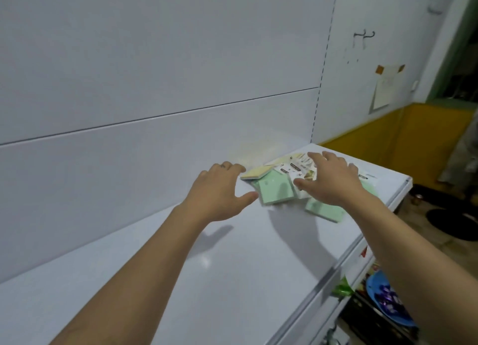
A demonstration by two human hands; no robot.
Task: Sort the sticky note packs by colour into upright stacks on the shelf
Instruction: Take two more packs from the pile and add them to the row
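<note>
Loose pile of sticky note packs (278, 189) right of centre frame, flat on the white shelf (181, 280): pale green ones, a yellow one, white printed labels. Left hand (219, 192) open, just left of the pile. Right hand (328, 181) spread open over it, gripping nothing.

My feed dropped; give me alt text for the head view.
Both open hands, left hand and right hand, reach over a loose pile of green packs and a yellow pack lying flat on the white shelf.
</note>
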